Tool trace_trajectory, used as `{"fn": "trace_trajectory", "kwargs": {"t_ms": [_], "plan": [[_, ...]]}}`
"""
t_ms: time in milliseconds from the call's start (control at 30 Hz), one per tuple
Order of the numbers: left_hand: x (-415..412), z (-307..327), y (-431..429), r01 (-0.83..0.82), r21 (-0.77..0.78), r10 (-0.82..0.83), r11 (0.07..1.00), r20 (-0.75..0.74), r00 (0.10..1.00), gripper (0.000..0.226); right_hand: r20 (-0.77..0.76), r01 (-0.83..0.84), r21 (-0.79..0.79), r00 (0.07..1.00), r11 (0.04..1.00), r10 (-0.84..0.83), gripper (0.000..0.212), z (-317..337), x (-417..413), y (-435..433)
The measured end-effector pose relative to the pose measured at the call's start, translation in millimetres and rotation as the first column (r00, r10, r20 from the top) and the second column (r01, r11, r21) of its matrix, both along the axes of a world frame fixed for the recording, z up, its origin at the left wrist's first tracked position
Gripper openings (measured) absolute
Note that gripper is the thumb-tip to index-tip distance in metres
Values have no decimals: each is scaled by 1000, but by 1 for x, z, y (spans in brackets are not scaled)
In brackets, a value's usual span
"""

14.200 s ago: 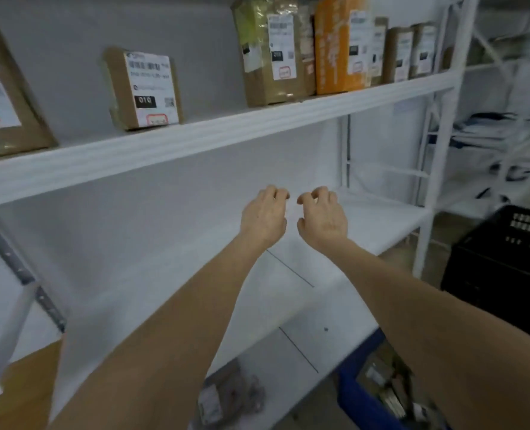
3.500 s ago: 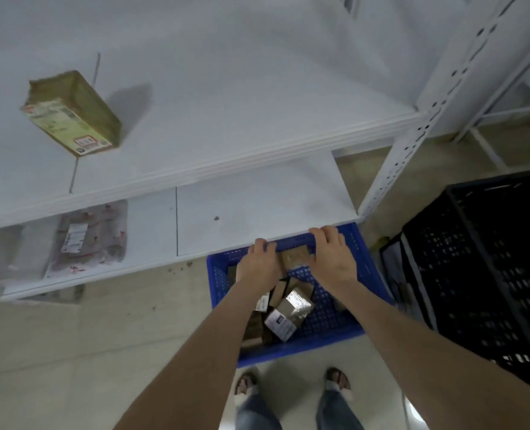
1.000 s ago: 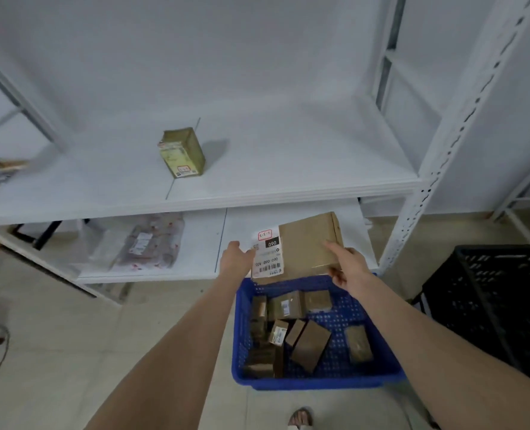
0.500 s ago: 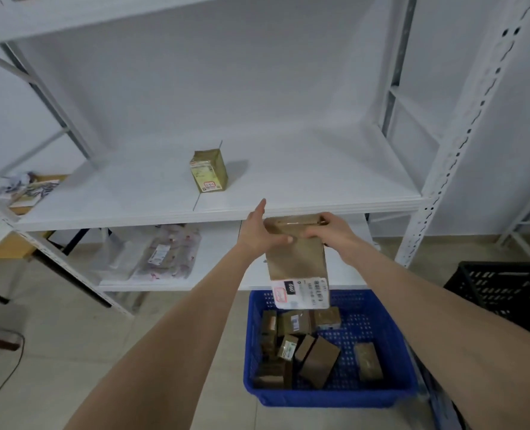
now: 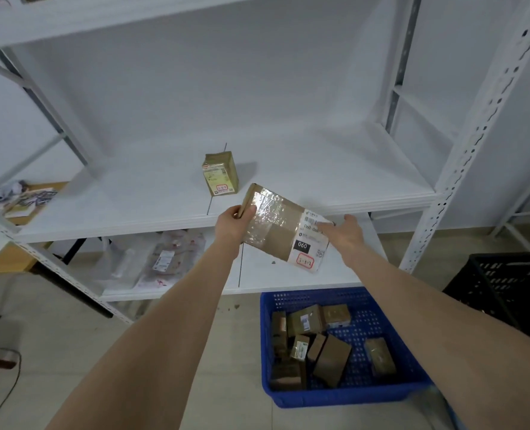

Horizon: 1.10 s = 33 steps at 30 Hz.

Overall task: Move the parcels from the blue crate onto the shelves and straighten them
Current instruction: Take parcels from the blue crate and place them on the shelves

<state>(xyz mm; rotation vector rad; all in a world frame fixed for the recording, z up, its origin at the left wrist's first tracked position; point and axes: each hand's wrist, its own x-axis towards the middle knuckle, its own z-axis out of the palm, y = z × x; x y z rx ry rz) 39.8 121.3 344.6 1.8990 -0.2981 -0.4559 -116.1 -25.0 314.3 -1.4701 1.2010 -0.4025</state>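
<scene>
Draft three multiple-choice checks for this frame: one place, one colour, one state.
1. The small taped parcel stands on: A the floor, B the middle shelf, C a table.
2. The crate holding the loose parcels is: A blue, B red, C green.
3. The 060 parcel is: A lying on a shelf, B in the crate, C held in the air.
Key: B, it stands upright on the shelf board; A, its walls are blue; C, the left hand grips its corner and the right hand touches its label.

taped parcel (image 5: 284,228) in left hand (image 5: 233,225), tilted
</scene>
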Motion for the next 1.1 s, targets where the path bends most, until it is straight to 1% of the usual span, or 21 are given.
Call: {"fn": "trace_trajectory", "kwargs": {"t_ms": [100, 133, 167, 233, 267, 367, 467, 600, 700, 833, 933, 1100], "plan": [[9, 3, 8, -62, -46, 57, 997, -101, 993, 31, 68, -22, 181, 998, 983, 10, 83, -2, 5, 7], [11, 3, 9, -72, -47, 66, 996, -131, 989, 28, 86, -42, 231, 996, 972, 22, 76, -1, 7, 11], [13, 4, 11, -77, -45, 69, 996, -153, 986, 25, 98, -61, 265, 995, 962, 36, 64, 1, 10, 15], [15, 7, 14, -77, -45, 68, 996, -180, 981, 24, 109, -80, 284, 993, 956, 51, 39, 6, 16, 22], [15, 9, 14, -76, -45, 66, 996, -186, 980, 25, 114, -75, 286, 992, 955, 44, 31, 8, 19, 25], [19, 12, 18, -73, -39, 64, 997, -190, 980, 36, 134, -56, 286, 991, 957, 18, 22, 11, 26, 29], [24, 13, 20, -62, -53, 51, 997, -195, 979, 39, 151, -44, 273, 988, 961, 2, 19, 12, 31, 30], [30, 12, 21, -41, -62, 33, 997, -126, 992, 39, 157, -35, 241, 988, 970, -4, 19, 14, 38, 29], [40, 10, 25, -49, -60, 43, 997, -102, 994, 40, 158, -40, 189, 987, 981, 10, 17, 16, 49, 29], [60, 5, 33, -70, -20, 68, 997, -68, 995, 39, 148, -49, 124, 988, 991, 30, 15, 17, 70, 34], [78, 0, 42, -58, 19, 59, 998, -56, 997, 39, 137, -58, 112, 990, 992, 42, 13, 14, 89, 42], [119, -8, 65, -59, 145, 67, 988, -45, 997, 35, 152, -42, 124, 988, 991, 23, 25, 8, 130, 61]]}}
